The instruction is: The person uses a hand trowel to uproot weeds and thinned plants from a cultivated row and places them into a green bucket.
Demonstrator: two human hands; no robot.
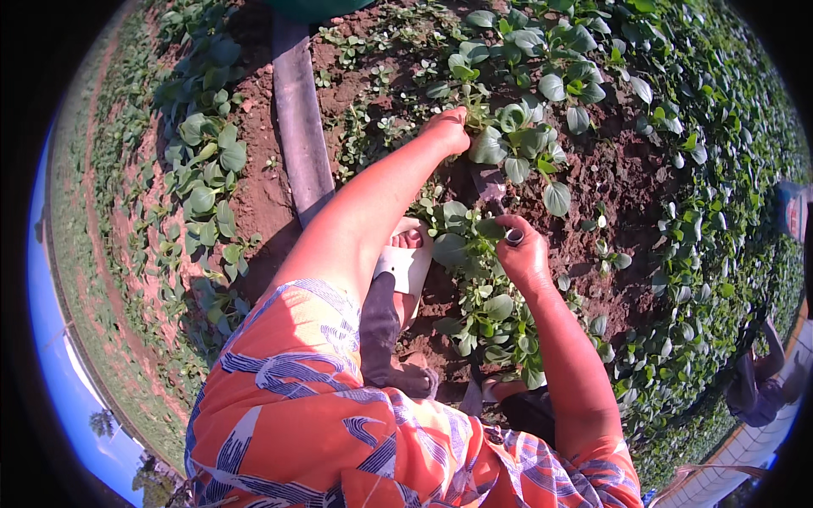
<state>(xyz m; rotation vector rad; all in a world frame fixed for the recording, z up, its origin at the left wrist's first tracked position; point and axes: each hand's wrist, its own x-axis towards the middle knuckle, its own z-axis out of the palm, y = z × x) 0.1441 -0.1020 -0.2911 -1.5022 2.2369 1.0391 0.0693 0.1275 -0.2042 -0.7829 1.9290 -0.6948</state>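
My left hand (448, 132) reaches forward, its fingers closed around the stems of a small weed-like plant (473, 111) beside broad-leaved green plants (530, 136). Nearer to me and to the right, my right hand (523, 251) is closed on the tubular handle (514, 236) of a hand tool. Its flat metal blade (489, 183), with soil on it, points forward and rests at the ground between the leafy plants. More leafy plants (498, 308) stand just below my right hand.
A flat grey hose or strip (302, 114) runs along the soil at left, toward a green container (317, 7) at the top edge. My sandalled foot (403, 263) stands among the plants. Dense crop rows (718, 209) lie right, where another person (756, 387) is at the edge.
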